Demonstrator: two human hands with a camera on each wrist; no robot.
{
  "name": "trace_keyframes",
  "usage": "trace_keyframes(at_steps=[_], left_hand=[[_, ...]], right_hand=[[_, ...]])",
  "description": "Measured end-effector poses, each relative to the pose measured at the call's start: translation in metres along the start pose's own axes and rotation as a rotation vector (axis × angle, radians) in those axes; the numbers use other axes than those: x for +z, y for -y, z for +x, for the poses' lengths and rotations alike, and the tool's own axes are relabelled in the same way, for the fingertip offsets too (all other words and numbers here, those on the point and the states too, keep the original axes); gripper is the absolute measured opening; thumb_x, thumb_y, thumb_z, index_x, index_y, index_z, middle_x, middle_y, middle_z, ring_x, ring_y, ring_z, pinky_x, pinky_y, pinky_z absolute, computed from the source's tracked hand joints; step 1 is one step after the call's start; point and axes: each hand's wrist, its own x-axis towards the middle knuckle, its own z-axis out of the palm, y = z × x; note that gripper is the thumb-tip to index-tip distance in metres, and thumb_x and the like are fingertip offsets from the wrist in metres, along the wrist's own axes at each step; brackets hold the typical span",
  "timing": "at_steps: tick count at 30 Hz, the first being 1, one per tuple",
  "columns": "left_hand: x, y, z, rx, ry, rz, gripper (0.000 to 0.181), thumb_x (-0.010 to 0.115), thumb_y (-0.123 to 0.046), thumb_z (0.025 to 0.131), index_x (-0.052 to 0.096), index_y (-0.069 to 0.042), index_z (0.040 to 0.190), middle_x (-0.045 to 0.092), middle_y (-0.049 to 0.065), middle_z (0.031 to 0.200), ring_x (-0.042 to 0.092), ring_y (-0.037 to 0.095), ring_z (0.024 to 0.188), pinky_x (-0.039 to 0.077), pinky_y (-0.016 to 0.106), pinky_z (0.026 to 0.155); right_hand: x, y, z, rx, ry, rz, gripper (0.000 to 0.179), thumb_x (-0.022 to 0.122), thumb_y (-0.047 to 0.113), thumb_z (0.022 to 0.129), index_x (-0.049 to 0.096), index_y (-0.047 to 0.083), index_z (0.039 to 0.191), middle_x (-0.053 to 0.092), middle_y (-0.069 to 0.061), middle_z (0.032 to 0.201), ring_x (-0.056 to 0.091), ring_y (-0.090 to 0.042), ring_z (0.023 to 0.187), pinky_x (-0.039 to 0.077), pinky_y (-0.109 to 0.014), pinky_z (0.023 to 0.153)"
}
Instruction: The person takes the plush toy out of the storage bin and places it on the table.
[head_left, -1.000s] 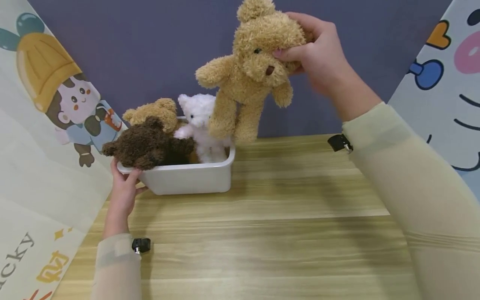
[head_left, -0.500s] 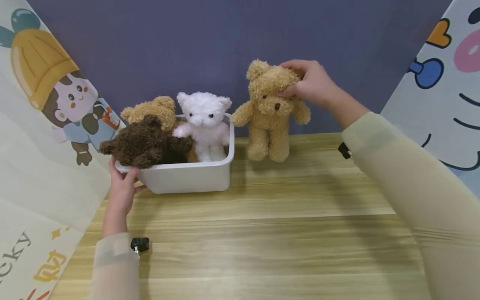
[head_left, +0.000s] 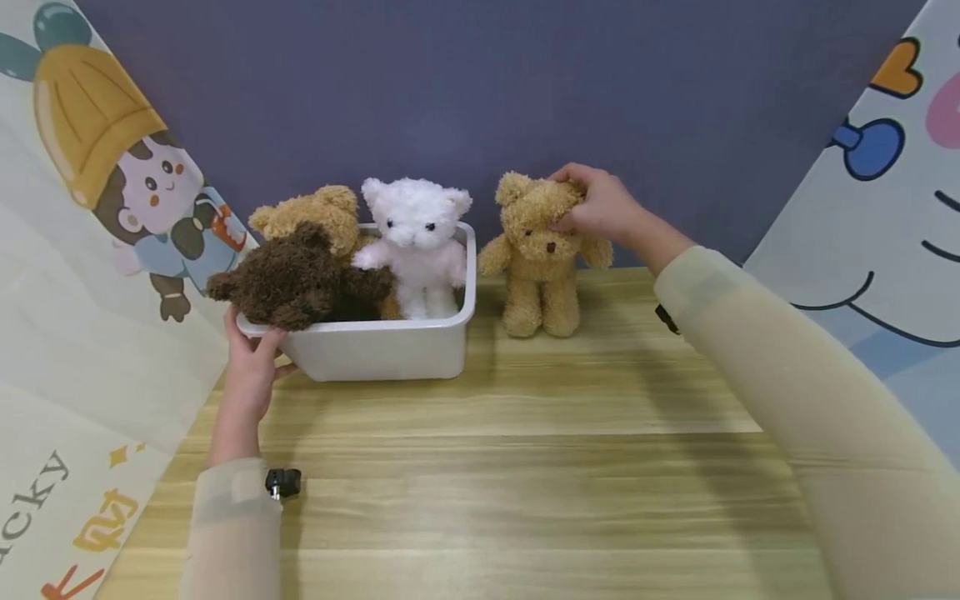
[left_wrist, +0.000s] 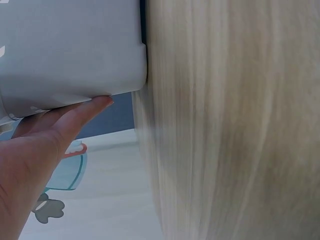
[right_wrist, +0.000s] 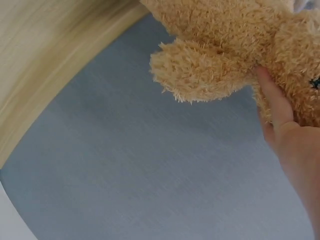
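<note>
A tan teddy bear (head_left: 543,287) faces forward at the table's back, right of the white plastic bin (head_left: 382,354). My right hand (head_left: 600,204) grips it by one side of its head, the thumb near its eye. In the right wrist view, fingers press into the plush of the same bear (right_wrist: 205,70). My left hand (head_left: 251,367) holds the bin's front left corner, and the left wrist view shows fingers along the bin wall (left_wrist: 70,55). Inside the bin are a dark brown teddy bear (head_left: 288,279), another tan teddy bear (head_left: 315,217) and a white bear (head_left: 420,217) sitting upright.
The wood-grain table (head_left: 517,492) runs back to a blue-grey wall (head_left: 450,83). Side panels with cartoon prints stand left (head_left: 97,275) and right (head_left: 885,250). The brown bear's head hangs over the bin's left rim.
My right hand has lowered the tan teddy bear from above the bin's right end down to the table, right of the bin. The left hand keeps its hold on the bin.
</note>
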Motion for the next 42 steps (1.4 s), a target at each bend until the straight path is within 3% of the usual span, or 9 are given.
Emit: trace_keyframes(at_steps=[11,19,26,31,34,38,42], left_hand=[[-0.001,0.001,0.001,0.002,-0.001,0.011,0.087,0.044,-0.023,0.111,-0.021,-0.046,0.164,0.000,0.021,0.179,0.024,0.053,0.158,0.060,0.019,0.074],[-0.001,0.000,0.000,0.004,-0.012,0.008,0.086,0.043,-0.023,0.111,-0.020,-0.046,0.164,0.001,0.021,0.179,0.025,0.052,0.157,0.061,0.020,0.074],[0.000,0.000,0.000,-0.002,-0.011,0.011,0.086,0.043,-0.023,0.111,-0.021,-0.045,0.164,0.001,0.022,0.179,0.025,0.052,0.157,0.060,0.019,0.074],[0.000,0.001,0.001,-0.010,-0.011,0.007,0.086,0.043,-0.023,0.111,-0.022,-0.045,0.164,0.001,0.021,0.179,0.026,0.051,0.157,0.060,0.019,0.073],[-0.001,0.001,0.002,-0.007,-0.007,0.011,0.086,0.043,-0.024,0.111,-0.022,-0.045,0.164,0.001,0.021,0.179,0.026,0.051,0.157,0.060,0.020,0.074],[-0.001,0.001,0.002,-0.014,-0.003,0.017,0.085,0.042,-0.024,0.112,-0.022,-0.046,0.164,0.000,0.020,0.179,0.027,0.051,0.157,0.060,0.020,0.075],[-0.001,0.001,0.003,-0.022,-0.002,0.017,0.086,0.042,-0.024,0.112,-0.024,-0.045,0.163,-0.002,0.020,0.179,0.026,0.051,0.158,0.060,0.020,0.075]], right_hand=[[0.021,-0.023,0.014,-0.058,0.066,-0.113,0.070,0.077,0.006,0.095,0.044,0.013,0.157,0.043,-0.019,0.161,0.047,-0.042,0.143,0.047,-0.063,0.116],[0.037,-0.046,0.020,-0.025,0.089,-0.159,0.074,0.075,0.006,0.097,0.039,0.014,0.160,0.036,-0.015,0.170,0.039,-0.042,0.153,0.046,-0.062,0.117],[0.050,-0.067,0.029,0.035,0.096,-0.182,0.079,0.069,0.002,0.100,0.031,0.018,0.167,0.030,-0.015,0.174,0.033,-0.042,0.157,0.050,-0.057,0.109],[0.051,-0.067,0.031,0.014,0.086,-0.223,0.083,0.072,0.009,0.101,0.026,0.020,0.169,0.025,-0.017,0.175,0.029,-0.043,0.159,0.041,-0.063,0.123],[0.048,-0.062,0.032,0.009,0.073,-0.251,0.085,0.070,0.017,0.104,0.019,0.026,0.172,0.012,-0.018,0.178,0.029,-0.047,0.158,0.040,-0.065,0.123],[0.044,-0.057,0.034,0.004,0.047,-0.272,0.083,0.061,0.031,0.109,0.007,0.035,0.172,-0.005,-0.017,0.179,0.040,-0.049,0.151,0.045,-0.065,0.117],[0.041,-0.058,0.034,-0.032,0.025,-0.272,0.078,0.053,0.039,0.112,0.004,0.036,0.172,-0.009,-0.012,0.180,0.039,-0.048,0.152,0.040,-0.067,0.121]])
